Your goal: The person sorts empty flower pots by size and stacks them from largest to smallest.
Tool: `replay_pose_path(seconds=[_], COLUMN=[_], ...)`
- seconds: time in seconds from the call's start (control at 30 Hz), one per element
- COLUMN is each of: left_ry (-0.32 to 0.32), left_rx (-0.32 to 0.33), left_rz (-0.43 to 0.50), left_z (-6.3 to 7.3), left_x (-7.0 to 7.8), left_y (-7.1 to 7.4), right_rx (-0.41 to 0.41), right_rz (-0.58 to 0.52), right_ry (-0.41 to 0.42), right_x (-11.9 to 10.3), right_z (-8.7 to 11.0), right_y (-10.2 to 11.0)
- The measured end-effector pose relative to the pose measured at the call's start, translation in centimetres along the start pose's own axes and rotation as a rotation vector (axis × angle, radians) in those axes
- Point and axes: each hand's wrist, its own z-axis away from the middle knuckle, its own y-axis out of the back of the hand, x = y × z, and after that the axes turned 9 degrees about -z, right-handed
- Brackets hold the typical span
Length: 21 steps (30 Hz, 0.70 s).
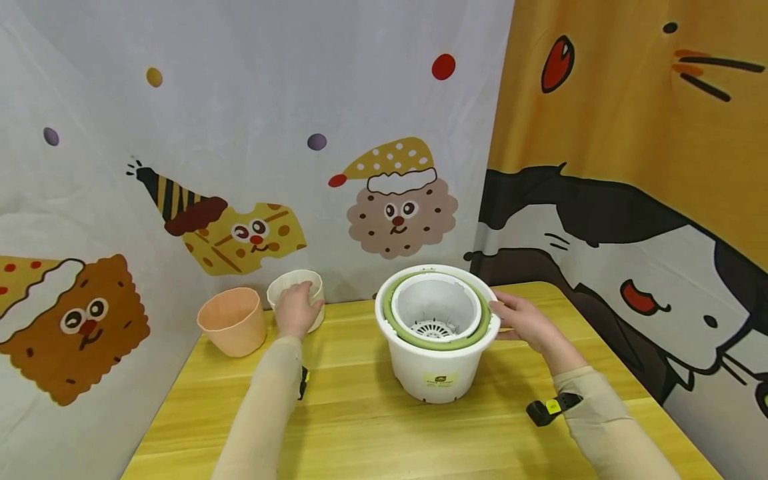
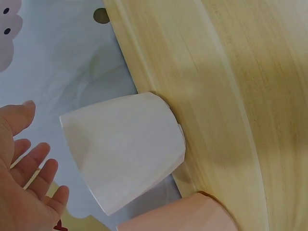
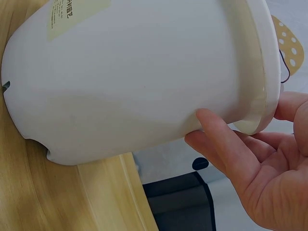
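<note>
A large white flower pot (image 1: 436,367) stands on the table with a green pot (image 1: 390,303) and a smaller white pot (image 1: 437,300) nested inside it. Slots show in the innermost pot's bottom. My right hand (image 1: 525,325) holds the large pot by its right rim, thumb at the rim and fingers under it against the wall (image 3: 144,86). Over at the back left, my left hand (image 1: 296,311) is at a small cream pot (image 1: 312,283). In the left wrist view its fingers (image 2: 36,166) are loosely bent and apart from the cream pot (image 2: 125,149).
A peach pot (image 1: 233,327) stands left of the cream one, close to the table's back left edge. The wooden table (image 1: 354,413) meets a printed cloth (image 1: 384,80) at the back. A yellow label (image 1: 441,379) is on the large pot's front.
</note>
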Motion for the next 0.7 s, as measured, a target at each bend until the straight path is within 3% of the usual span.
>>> replay_pose_path(seconds=[0.7], left_ry=[-0.026], left_rx=[-0.046], left_rz=[-0.083], left_z=[0.4], left_x=[-1.2], left_y=[-1.3], right_rx=[0.008], right_rz=[-0.002], right_ry=[-0.001], right_x=[-0.2], right_z=[0.2], right_y=[-0.2])
